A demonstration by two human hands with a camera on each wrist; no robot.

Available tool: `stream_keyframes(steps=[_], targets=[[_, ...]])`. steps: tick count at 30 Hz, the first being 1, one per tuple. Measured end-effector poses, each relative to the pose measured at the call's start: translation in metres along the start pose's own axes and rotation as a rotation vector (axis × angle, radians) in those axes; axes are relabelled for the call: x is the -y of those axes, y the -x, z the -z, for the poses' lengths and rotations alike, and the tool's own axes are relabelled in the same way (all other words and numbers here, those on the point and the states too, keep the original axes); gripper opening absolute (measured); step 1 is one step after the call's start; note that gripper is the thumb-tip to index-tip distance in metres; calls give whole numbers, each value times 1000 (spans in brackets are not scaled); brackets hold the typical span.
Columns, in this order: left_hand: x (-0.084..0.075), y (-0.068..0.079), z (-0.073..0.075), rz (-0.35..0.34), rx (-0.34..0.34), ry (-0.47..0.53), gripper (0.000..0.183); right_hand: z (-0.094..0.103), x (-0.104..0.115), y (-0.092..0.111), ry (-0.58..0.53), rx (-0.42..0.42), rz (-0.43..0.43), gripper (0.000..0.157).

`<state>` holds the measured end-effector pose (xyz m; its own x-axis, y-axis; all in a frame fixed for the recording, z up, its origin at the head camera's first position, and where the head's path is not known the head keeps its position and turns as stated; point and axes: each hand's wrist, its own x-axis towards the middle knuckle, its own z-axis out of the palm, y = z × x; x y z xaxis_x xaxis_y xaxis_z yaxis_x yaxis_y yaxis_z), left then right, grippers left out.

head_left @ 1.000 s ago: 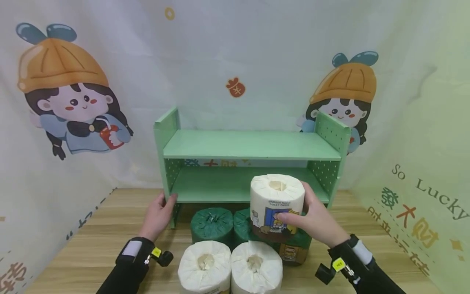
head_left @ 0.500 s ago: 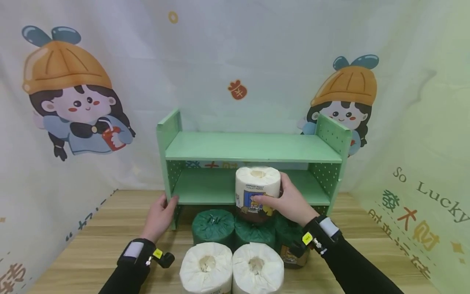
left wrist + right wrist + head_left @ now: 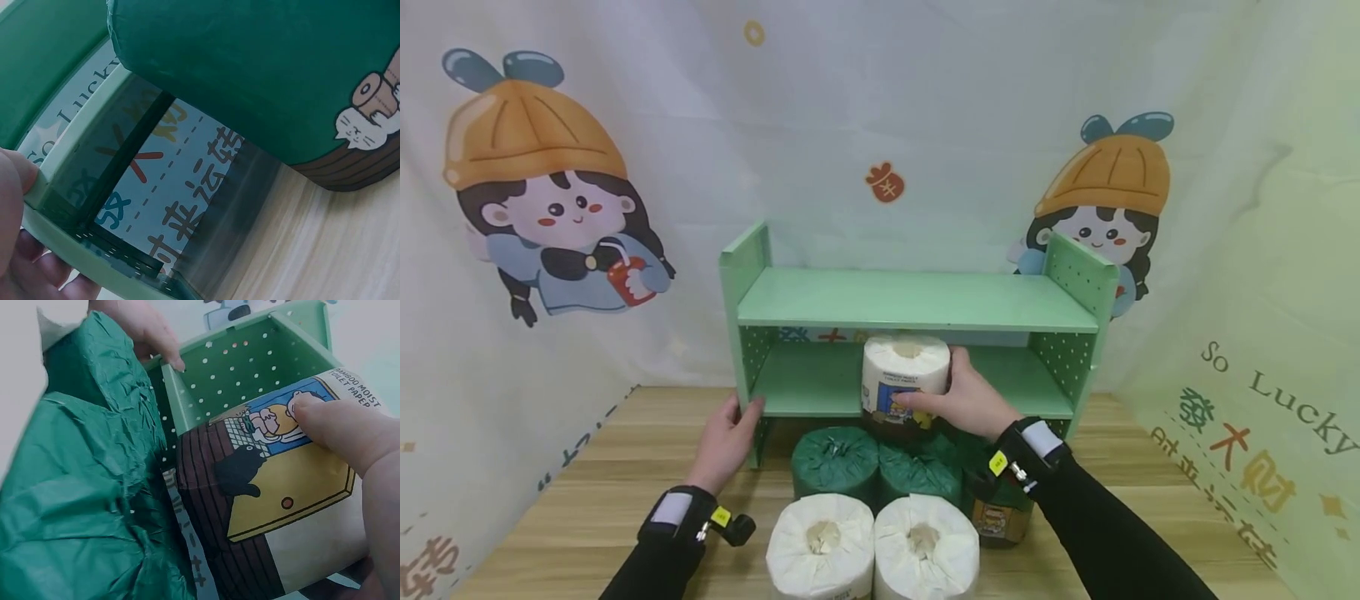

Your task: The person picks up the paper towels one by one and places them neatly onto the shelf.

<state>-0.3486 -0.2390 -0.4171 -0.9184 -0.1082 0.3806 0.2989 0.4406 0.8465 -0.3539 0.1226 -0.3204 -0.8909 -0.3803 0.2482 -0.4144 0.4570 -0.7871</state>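
My right hand [image 3: 973, 402] grips a white-wrapped toilet paper roll [image 3: 883, 365] upright, thumb across its printed front. The roll overlaps the front edge of the lower board of a two-tier green shelf [image 3: 917, 302], near its middle. Its cartoon wrapper [image 3: 294, 487] fills much of the right wrist view, with the thumb pressing on it. My left hand [image 3: 722, 443] holds the shelf's left side panel, thumb in front and fingers behind it, as the left wrist view shows. The far side of the held roll and some right fingers are hidden.
Two white toilet rolls [image 3: 822, 546] stand on the wooden table [image 3: 625, 467] nearest me. Behind them are three green-wrapped rolls [image 3: 835, 462], in front of the shelf's base. A patterned cloth [image 3: 880, 100] hangs behind the shelf and at the sides.
My right hand has carried the white toilet roll leftward and away from me, from above the green rolls to the lower board's front edge. My left hand keeps its grip on the shelf.
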Motion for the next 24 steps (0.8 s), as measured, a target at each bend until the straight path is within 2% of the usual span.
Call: stream_keyframes(steps=[6, 12, 20, 24], targets=[[-2, 1, 2, -13, 7, -5, 48, -7, 7, -11, 34, 16, -8, 94], [-2, 0, 1, -22, 0, -5, 45, -13, 17, -23, 141, 5, 11, 85], [-1, 0, 1, -27, -5, 0, 44, -30, 26, -45, 114, -19, 16, 73], [-3, 0, 0, -32, -2, -7, 43, -39, 28, -54, 65, -30, 58, 61]])
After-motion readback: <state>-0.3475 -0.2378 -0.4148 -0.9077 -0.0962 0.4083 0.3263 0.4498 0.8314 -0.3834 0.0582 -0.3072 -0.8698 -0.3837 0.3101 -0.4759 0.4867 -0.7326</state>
